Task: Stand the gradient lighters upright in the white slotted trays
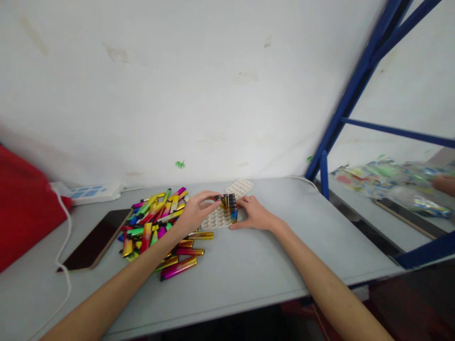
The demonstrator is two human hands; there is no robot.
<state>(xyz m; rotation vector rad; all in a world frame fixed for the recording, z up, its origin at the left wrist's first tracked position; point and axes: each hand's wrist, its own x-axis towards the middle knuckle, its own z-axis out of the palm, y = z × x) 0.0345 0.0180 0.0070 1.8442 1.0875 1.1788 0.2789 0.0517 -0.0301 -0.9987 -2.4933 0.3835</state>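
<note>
Spreading across the lower view, a grey table (pixel 249 265) stands against a white wall, with a red bag (pixel 21 208) at its left end and a blue frame (pixel 355 85) at its right. Beyond the frame, another person's hand (pixel 444 183) touches a heap of shiny packets (pixel 384 182).

A phone (pixel 95 239) lies face up left of centre, and a power strip (pixel 90 192) sits behind it by the wall. Beside the phone is a loose pile (pixel 156 232) of bright lighters, lying flat with their long axes crossing every way.

Just right of the pile lies a white tray (pixel 240 187) of round holes. Only a small cluster (pixel 232 208) of lighters stands in it, near its middle, long axes upright and dark heads up. Most holes are bare and the pile is large, so I judge the filling to be at an early stage, with nearly all of it left.

The left hand (pixel 194 213) reaches over the tray's near-left corner. Its grip is closed to a pinch, thumb and fingertips on the dark head of a lighter (pixel 218 197) at the cluster's left edge. Which way that one points is too small to tell.

The right hand (pixel 254 215) lies palm down on the table, its grip loose and holding nothing, fingertips against the tray's right side next to the cluster.
</note>
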